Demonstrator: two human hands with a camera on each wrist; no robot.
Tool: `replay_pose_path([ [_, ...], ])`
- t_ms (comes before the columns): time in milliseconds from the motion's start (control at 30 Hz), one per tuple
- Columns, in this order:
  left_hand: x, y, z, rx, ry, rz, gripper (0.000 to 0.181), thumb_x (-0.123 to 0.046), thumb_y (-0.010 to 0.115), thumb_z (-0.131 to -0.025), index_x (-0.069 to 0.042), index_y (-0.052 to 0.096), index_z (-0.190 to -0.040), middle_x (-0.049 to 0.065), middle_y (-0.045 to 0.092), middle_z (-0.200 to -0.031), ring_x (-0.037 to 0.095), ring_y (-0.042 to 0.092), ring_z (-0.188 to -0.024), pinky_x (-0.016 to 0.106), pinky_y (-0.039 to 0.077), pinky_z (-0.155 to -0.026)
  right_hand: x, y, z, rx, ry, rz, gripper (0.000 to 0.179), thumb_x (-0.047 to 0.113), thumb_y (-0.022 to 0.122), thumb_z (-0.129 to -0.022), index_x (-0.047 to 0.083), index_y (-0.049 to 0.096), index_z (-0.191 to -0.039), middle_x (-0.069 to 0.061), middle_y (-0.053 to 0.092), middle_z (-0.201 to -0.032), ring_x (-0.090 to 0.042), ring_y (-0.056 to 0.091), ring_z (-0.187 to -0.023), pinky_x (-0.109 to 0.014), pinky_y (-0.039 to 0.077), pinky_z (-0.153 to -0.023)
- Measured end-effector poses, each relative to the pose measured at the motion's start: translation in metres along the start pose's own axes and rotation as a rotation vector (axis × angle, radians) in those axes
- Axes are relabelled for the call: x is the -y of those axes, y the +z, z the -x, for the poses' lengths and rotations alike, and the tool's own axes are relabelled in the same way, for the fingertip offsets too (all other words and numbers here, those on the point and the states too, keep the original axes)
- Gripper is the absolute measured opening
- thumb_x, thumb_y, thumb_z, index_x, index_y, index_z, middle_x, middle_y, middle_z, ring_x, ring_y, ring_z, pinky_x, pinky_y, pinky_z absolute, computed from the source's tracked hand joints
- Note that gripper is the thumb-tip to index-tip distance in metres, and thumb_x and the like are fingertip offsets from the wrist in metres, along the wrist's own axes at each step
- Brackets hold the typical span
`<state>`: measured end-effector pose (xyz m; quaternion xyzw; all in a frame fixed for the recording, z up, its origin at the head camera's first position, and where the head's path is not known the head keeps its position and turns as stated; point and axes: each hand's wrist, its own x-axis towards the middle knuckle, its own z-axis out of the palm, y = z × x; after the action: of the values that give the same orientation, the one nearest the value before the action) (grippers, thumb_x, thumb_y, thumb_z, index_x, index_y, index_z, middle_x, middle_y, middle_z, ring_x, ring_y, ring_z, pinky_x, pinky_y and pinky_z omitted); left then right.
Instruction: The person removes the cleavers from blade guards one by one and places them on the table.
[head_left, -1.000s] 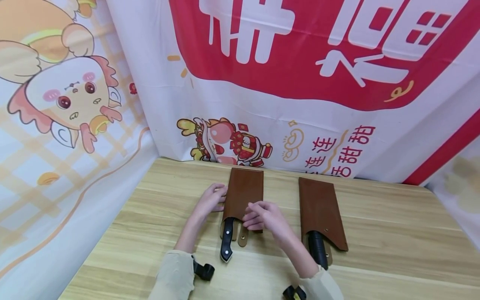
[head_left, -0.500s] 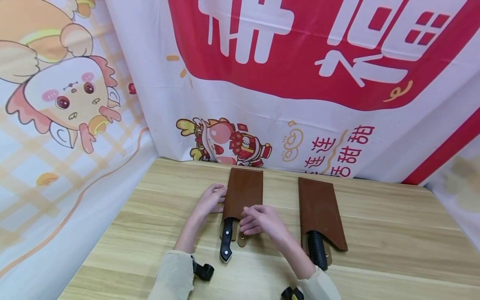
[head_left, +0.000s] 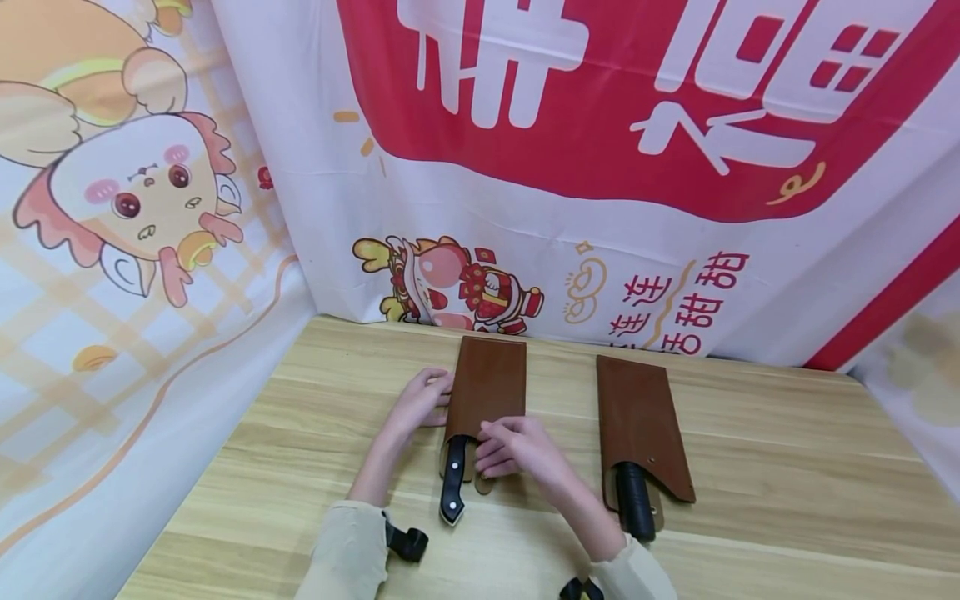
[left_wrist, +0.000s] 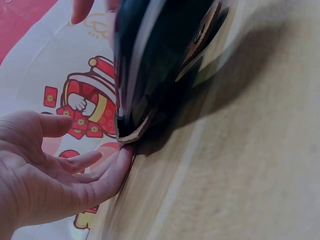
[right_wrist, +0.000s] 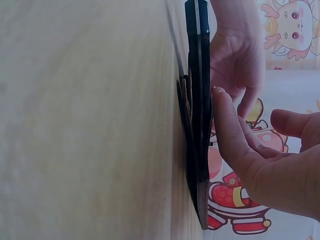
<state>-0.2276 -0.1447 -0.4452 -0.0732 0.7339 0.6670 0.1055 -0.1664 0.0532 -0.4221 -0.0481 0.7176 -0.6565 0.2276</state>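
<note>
In the head view a brown leather knife sheath (head_left: 489, 385) lies on the table. A knife's black riveted handle (head_left: 453, 482) sticks out of its near end; the blade is hidden inside. My left hand (head_left: 420, 403) rests along the sheath's left edge, its fingertips right at that edge in the left wrist view. Over the lower right corner is my right hand (head_left: 519, 452), fingers loosely extended and partly covering the snap strap (head_left: 484, 484). Seen from the right wrist, a fingertip (right_wrist: 220, 95) meets the sheath's upper face beside the handle (right_wrist: 198, 55).
To the right lies a second brown sheath (head_left: 643, 412) with a ribbed black handle (head_left: 635, 502) pointing toward me. Both are on a light wooden table (head_left: 772, 467). A printed cloth (head_left: 450, 200) hangs behind the table's far edge, and another patterned cloth (head_left: 150, 333) covers the left side.
My right hand has shifted slightly left and toward me, from the sheath's right side down over the strap. The left hand and both sheaths have stayed in place.
</note>
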Motion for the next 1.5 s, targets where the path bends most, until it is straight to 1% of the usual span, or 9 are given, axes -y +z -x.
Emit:
replay_pose_path([
  [333, 0.0, 0.0, 0.001, -0.009, 0.008, 0.003, 0.049, -0.026, 0.053, -0.108, 0.004, 0.048, -0.146, 0.03, 0.057, -0.139, 0.044, 0.058, -0.127, 0.049, 0.06, -0.086, -0.003, 0.003, -0.002, 0.018, 0.011, -0.001, 0.042, 0.023, 0.052, -0.109, -0.017, 0.061, -0.121, -0.025, 0.073, -0.098, -0.027, 0.074, -0.082, -0.042, 0.064, -0.076],
  [567, 0.001, -0.001, 0.0, -0.009, 0.001, 0.003, 0.049, -0.027, 0.053, -0.108, 0.004, 0.048, -0.145, 0.03, 0.057, -0.139, 0.044, 0.058, -0.128, 0.049, 0.06, -0.087, -0.005, 0.005, -0.002, 0.025, 0.023, 0.005, 0.042, 0.022, 0.052, -0.109, -0.017, 0.061, -0.121, -0.024, 0.073, -0.098, -0.03, 0.074, -0.084, -0.042, 0.064, -0.077],
  [933, 0.002, -0.001, -0.001, -0.004, 0.003, 0.001, 0.048, -0.027, 0.053, -0.108, 0.004, 0.049, -0.144, 0.03, 0.057, -0.14, 0.044, 0.057, -0.129, 0.048, 0.061, -0.084, -0.008, 0.008, -0.003, 0.026, 0.019, 0.018, 0.038, 0.021, 0.054, -0.108, -0.015, 0.062, -0.116, -0.022, 0.074, -0.094, -0.035, 0.075, -0.085, -0.042, 0.064, -0.075],
  [1167, 0.001, -0.001, -0.001, -0.005, 0.008, 0.009, 0.047, -0.027, 0.051, -0.108, 0.005, 0.049, -0.144, 0.03, 0.055, -0.14, 0.045, 0.057, -0.129, 0.047, 0.061, -0.083, -0.008, 0.008, -0.003, 0.044, 0.021, 0.025, 0.038, 0.021, 0.055, -0.107, -0.015, 0.062, -0.117, -0.022, 0.073, -0.094, -0.034, 0.075, -0.085, -0.042, 0.064, -0.074],
  [1500, 0.001, 0.0, -0.002, -0.022, -0.011, 0.018, 0.047, -0.027, 0.052, -0.108, 0.004, 0.05, -0.143, 0.029, 0.057, -0.138, 0.042, 0.06, -0.124, 0.043, 0.062, -0.081, -0.011, 0.009, -0.002, 0.079, 0.021, 0.027, 0.038, 0.022, 0.057, -0.106, -0.015, 0.063, -0.115, -0.022, 0.072, -0.095, -0.033, 0.075, -0.084, -0.041, 0.064, -0.074],
])
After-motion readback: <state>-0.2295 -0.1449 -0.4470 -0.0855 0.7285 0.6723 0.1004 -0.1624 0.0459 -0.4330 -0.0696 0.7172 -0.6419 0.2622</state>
